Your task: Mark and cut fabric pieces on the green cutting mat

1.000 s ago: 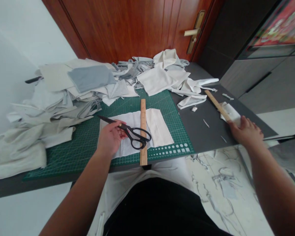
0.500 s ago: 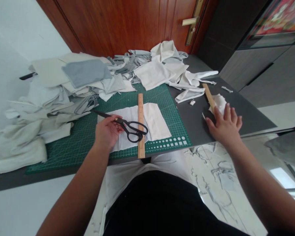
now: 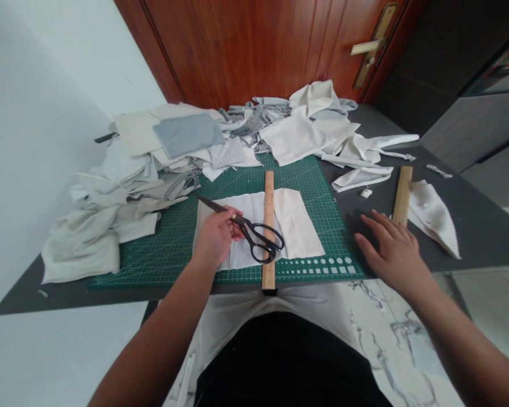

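Black scissors [image 3: 251, 230] are gripped near the pivot by my left hand [image 3: 218, 236], blades toward the upper left. Below them a white cloth piece [image 3: 237, 257] and a cream cloth piece [image 3: 299, 223] lie flat on the green cutting mat [image 3: 173, 254]. A wooden ruler [image 3: 269, 192] crosses the cloth upright, its lower end past the table edge. My right hand [image 3: 392, 251] is over the dark table, fingers stretched out, near the lower end of a second wooden strip [image 3: 402, 189]. A curved white cloth scrap [image 3: 433, 215] lies right of that strip.
A heap of grey and cream cloth [image 3: 136, 164] covers the mat's left and back. More white cloth [image 3: 297, 135] is piled at the back right. A small white scrap [image 3: 366, 193] sits on the dark tabletop [image 3: 445, 186]. Behind stands a brown door [image 3: 246, 51].
The view has turned so things appear farther right. My right hand has drawn back from the cloth scrap, which now lies spread out beside the strip; the strip stands straighter. My left hand keeps the scissors.
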`<state>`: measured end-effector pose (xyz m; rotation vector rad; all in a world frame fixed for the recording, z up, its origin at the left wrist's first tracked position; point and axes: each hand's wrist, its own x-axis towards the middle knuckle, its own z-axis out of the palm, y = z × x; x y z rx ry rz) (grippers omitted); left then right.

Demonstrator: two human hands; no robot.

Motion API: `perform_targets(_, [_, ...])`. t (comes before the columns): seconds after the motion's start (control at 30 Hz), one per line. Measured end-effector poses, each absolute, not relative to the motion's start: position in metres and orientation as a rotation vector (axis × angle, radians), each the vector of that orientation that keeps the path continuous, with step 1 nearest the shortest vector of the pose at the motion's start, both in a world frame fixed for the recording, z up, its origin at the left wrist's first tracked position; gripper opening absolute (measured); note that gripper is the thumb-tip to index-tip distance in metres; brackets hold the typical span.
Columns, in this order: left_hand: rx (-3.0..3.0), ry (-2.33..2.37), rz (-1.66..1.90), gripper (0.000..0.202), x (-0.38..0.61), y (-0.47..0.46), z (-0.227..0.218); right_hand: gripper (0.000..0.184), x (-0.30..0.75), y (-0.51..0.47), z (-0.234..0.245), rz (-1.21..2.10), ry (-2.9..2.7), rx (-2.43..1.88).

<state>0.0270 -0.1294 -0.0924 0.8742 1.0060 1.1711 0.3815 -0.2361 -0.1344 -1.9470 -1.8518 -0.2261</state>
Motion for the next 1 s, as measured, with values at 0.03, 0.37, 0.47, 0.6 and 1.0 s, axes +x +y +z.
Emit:
perform_targets(0.03, [0.886, 1.013, 1.167, 0.021, 0.027, -0.13, -0.093, 0.053, 0.378, -0.236, -0.131, -0.213, -1.86, -1.888])
perform_targets(0.37, [0.838, 1.066, 1.105, 0.023, 0.031, -0.137, -0.09, 0.036, 0.316, -0.219, -0.094, 0.107, -1.935, -1.535])
perform_targets(0.47, [0.792, 1.08, 1.086, 0.022, 0.032, -0.138, -0.09, 0.036, 0.306, -0.213, -0.096, 0.156, -1.937, -1.517])
perform_targets(0.6, [0.76, 1.093, 1.084, 0.02, 0.029, -0.139, -0.091, 0.034, 0.301, -0.206, -0.102, 0.187, -1.904, -1.575])
perform_targets(1.0, [0.841, 1.228, 1.084, 0.015, 0.023, -0.133, -0.094, 0.061, 0.371, -0.147, -0.114, -0.088, -1.646, -2.177])
